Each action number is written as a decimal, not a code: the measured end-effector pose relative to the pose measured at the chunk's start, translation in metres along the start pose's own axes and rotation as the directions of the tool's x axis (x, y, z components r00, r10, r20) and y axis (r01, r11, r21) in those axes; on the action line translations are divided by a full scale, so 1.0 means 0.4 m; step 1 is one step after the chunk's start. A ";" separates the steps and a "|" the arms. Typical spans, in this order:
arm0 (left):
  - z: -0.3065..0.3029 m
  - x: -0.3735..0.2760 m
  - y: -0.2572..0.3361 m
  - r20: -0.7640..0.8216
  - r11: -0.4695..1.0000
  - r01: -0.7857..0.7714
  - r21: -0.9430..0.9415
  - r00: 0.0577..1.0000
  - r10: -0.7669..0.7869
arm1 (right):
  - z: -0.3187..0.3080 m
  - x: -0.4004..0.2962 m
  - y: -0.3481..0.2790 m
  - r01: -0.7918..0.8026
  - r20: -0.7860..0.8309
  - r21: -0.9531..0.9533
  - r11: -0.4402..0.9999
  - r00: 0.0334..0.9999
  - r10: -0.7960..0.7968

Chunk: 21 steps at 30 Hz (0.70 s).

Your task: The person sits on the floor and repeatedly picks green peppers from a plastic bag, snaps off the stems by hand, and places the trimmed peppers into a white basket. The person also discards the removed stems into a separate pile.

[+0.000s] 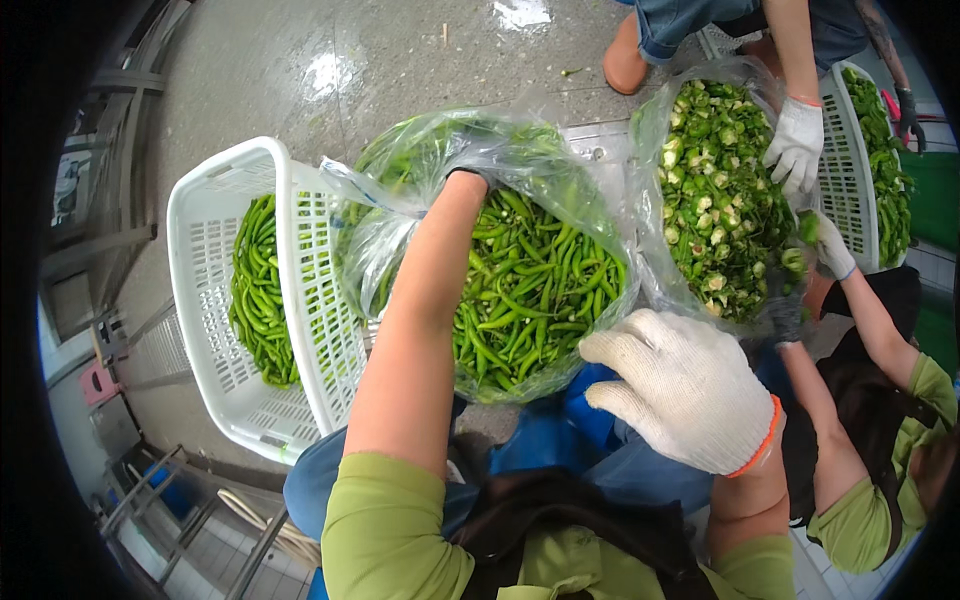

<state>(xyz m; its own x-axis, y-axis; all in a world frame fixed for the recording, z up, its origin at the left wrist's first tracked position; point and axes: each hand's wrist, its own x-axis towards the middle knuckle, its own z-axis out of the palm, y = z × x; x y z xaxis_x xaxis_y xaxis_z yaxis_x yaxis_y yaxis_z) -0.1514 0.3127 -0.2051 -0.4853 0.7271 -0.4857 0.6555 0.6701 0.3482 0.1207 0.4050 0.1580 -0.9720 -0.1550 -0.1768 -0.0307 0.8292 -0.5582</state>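
Observation:
A large clear plastic bag of green chili peppers (525,292) lies before me. My left hand (476,154), in a dark glove, is at the far part of this bag, largely hidden behind its crumpled film; what its fingers do cannot be made out. My right hand (667,382) wears a white knit glove with an orange cuff. It hovers over the bag's near right edge, fingers apart, with nothing seen in it. At the left stands a white plastic basket (281,225) holding more green chili peppers (259,292), its right side against the bag.
Right of my bag, a clear bag of cut green pepper tops (712,217) has co-workers' gloved hands (799,142) at it. Another white basket of green peppers (874,172) stands beyond. A co-worker's boot (625,56) is at the top. Metal racks (127,165) line the left.

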 end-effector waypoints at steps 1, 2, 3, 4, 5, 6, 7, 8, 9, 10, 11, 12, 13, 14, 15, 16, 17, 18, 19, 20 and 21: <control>0.012 -0.001 -0.028 0.000 0.999 0.004 -0.034 1.000 -0.004 | -0.001 0.003 -0.005 0.017 0.002 -0.015 1.000 1.000 -0.017; 0.024 -0.009 -0.058 -0.003 0.998 0.011 -0.068 1.000 -0.011 | 0.001 0.009 -0.012 0.042 0.013 0.019 0.999 0.999 -0.042; 0.030 -0.015 -0.066 -0.007 0.994 0.006 -0.106 1.000 -0.007 | 0.005 0.013 -0.012 0.061 0.007 0.021 0.998 0.998 -0.061; -0.025 -0.046 0.068 0.067 0.998 -0.039 -0.046 0.997 0.042 | 0.011 0.003 0.006 0.004 -0.012 0.005 1.000 1.000 -0.004; -0.006 -0.109 0.072 -0.033 0.994 -0.091 0.055 0.995 0.093 | 0.012 -0.001 -0.001 0.030 -0.024 0.002 1.000 0.999 -0.030; 0.036 -0.165 0.056 -0.121 0.979 -0.121 0.161 0.982 0.142 | 0.019 -0.002 -0.003 0.048 -0.022 0.032 0.998 0.999 -0.047; 0.067 -0.208 0.063 -0.193 0.950 -0.160 0.267 0.957 0.216 | 0.022 -0.004 -0.002 0.035 -0.002 0.021 0.999 0.999 -0.035; 0.066 -0.251 0.094 -0.221 0.972 -0.135 0.190 0.959 0.177 | 0.022 -0.008 0.002 -0.016 0.021 0.028 0.999 1.000 0.015; 0.062 -0.297 0.120 -0.245 0.989 -0.104 0.109 0.961 0.128 | 0.020 -0.013 0.005 -0.061 0.047 0.037 0.997 0.997 0.059; 0.068 -0.338 0.136 -0.139 1.000 0.011 0.027 0.990 -0.007 | 0.015 -0.018 0.012 -0.071 0.069 0.034 0.997 0.995 0.069; 0.073 -0.376 0.152 -0.023 0.990 0.133 -0.043 0.991 -0.134 | 0.022 -0.023 0.022 -0.067 0.049 0.036 0.997 0.997 0.066; 0.061 -0.404 0.162 0.086 0.961 0.262 -0.091 0.963 -0.254 | 0.022 -0.025 0.030 -0.061 0.034 0.039 0.997 0.998 0.060; 0.059 -0.436 0.153 0.119 0.936 0.276 -0.220 0.960 -0.255 | 0.023 -0.027 0.033 -0.058 0.016 0.043 0.997 0.998 0.058; 0.063 -0.471 0.129 0.151 0.893 0.288 -0.345 0.956 -0.250 | 0.023 -0.029 0.035 -0.071 0.007 0.049 0.996 0.997 0.071; 0.061 -0.510 0.105 0.183 0.837 0.304 -0.456 0.952 -0.246 | 0.028 -0.029 0.040 -0.089 0.008 0.058 0.994 0.996 0.089; 0.048 -0.547 0.111 0.162 0.768 0.279 -0.577 0.960 -0.227 | 0.034 -0.030 0.047 -0.092 0.009 0.061 0.994 0.996 0.092; 0.034 -0.585 0.121 0.150 0.725 0.261 -0.637 0.965 -0.215 | 0.042 -0.031 0.056 -0.094 0.010 0.064 0.993 0.996 0.094; -0.005 -0.630 0.144 0.135 0.680 0.241 -0.692 0.969 -0.206 | 0.050 -0.032 0.069 -0.088 0.036 0.106 0.990 0.996 0.085; -0.033 -0.675 0.155 0.114 0.626 0.220 -0.748 0.972 -0.205 | 0.060 -0.024 0.070 -0.089 0.078 0.110 0.990 0.994 0.080; 0.018 -0.679 0.107 0.065 0.588 0.203 -0.783 0.967 -0.247 | 0.070 -0.014 0.068 -0.089 0.120 0.115 0.989 0.990 0.075; 0.018 -0.702 0.104 0.052 0.348 0.113 -0.931 0.982 -0.180 | 0.090 -0.004 0.072 -0.097 0.167 0.123 0.988 0.983 0.076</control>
<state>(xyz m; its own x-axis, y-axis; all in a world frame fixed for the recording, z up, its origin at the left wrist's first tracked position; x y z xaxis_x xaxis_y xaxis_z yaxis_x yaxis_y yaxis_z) 0.0163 0.1353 -0.0599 -0.5646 0.5855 -0.5818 -0.3657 0.4545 0.8122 0.1296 0.4097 0.1130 -0.9188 -0.1793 -0.3515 0.0925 0.7682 -0.6335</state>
